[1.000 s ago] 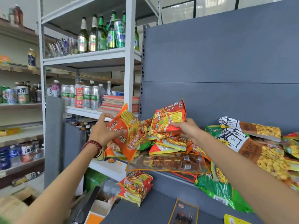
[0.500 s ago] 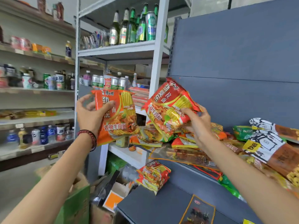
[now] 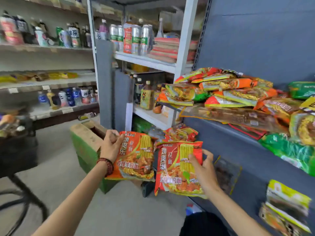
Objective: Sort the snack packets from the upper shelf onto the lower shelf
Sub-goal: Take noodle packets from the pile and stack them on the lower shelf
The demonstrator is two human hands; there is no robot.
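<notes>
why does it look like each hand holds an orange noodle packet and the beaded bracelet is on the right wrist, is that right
Not quite. The head view shows the beaded bracelet on the left wrist, not the right. The rest holds: the left hand holds one orange noodle packet and the right hand holds another orange packet.
</notes>
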